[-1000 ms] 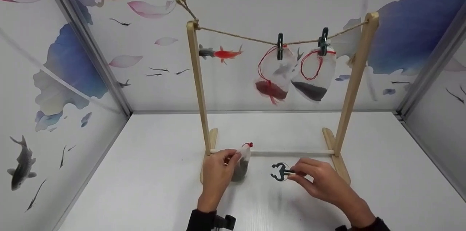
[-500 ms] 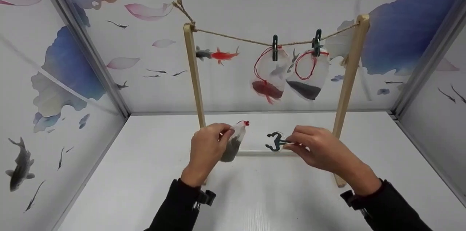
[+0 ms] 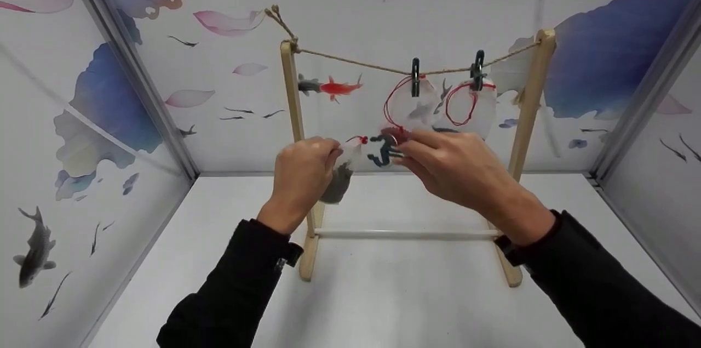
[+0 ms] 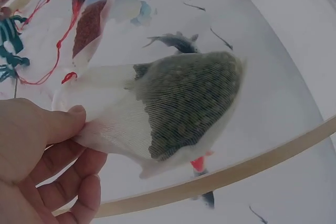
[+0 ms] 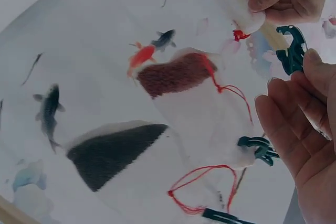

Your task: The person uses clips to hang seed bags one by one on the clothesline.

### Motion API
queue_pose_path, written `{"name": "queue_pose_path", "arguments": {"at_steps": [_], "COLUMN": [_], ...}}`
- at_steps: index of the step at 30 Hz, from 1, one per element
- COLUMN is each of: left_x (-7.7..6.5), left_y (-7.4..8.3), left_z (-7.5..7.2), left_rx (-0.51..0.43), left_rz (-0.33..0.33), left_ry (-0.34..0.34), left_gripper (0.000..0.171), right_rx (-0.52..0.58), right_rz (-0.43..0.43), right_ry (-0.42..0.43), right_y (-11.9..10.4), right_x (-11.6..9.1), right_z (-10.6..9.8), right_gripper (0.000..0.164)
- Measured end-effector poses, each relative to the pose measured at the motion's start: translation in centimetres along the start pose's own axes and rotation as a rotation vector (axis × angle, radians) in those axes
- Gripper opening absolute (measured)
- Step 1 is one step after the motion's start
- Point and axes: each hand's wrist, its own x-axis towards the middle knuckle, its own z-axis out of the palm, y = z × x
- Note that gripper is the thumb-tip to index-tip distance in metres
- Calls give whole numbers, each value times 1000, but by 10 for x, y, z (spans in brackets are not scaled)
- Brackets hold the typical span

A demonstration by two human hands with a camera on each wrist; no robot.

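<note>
A white mesh drawstring bag [image 4: 189,103] with dark grains in its lower part hangs from my left hand [image 3: 306,178], pinched near its top edge between thumb and fingers. Its red cord [image 3: 363,140] sticks out at the top, toward the clip. My right hand [image 3: 460,172] pinches a dark green plastic clip [image 3: 381,152] by its handles, with the clip's mouth facing the bag. Bag and clip are apart. Behind the right hand, a mesh bag with reddish grains [image 5: 176,80] and another with dark grains [image 5: 118,153] hang from the twine line [image 3: 350,59].
A wooden frame with a left post [image 3: 293,101] and right post [image 3: 528,101] holds the twine. Dark green clips [image 3: 415,77] fasten the two hanging bags to it. A pale crossbar [image 3: 405,234] joins the posts low above the white tabletop [image 3: 405,293]. Printed walls surround it.
Both hands have risen from near the tabletop, the left lifting the bag and the right lifting the clip. They have also come closer together, just below the line.
</note>
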Motion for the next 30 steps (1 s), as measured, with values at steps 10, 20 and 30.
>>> {"name": "queue_pose_path", "arguments": {"at_steps": [10,20,30], "left_x": [44,62,75], "left_y": [-7,-7,-17], "left_z": [-22,-39,-43], "left_rx": [-3,-9,1], "left_rz": [4,12,66], "left_ry": [54,79,129], "left_gripper": [13,17,21], "right_rx": [-198,-247,-157], "right_rz": [31,89,147], "right_ry": [-107,-194,-13], "right_y": [5,17,26], "right_x": [59,87,93], "right_z": [-19,-19,-13], "right_gripper": [22,25,22]}}
